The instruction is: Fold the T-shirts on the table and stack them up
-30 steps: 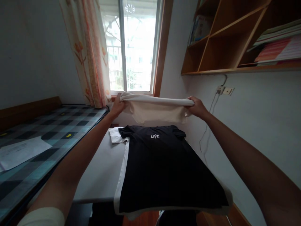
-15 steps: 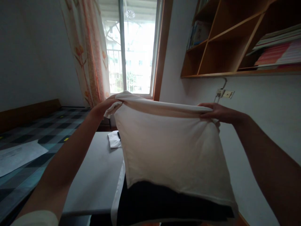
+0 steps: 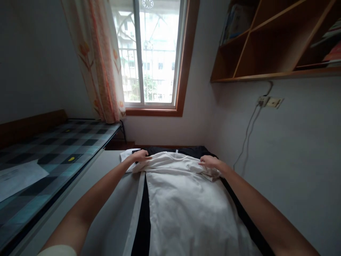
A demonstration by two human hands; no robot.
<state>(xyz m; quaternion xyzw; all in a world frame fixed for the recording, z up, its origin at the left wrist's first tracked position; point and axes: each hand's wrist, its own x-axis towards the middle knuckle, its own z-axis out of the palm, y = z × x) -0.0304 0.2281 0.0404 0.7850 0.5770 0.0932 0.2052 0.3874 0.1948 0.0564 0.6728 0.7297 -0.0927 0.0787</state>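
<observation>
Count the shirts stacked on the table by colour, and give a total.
White: 2, the top shirt and the bottom shirt
Black: 1, the black shirt between them
Total: 3

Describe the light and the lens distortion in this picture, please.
Head view: the window is overexposed and glares; the white shirt under the left hand and right hand is softly lit, without hard shadows; the wide lens slants the shelf.

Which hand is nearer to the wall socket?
Right. The right hand holds the white shirt, below and left of the wall socket; the left hand is farther left.
</observation>
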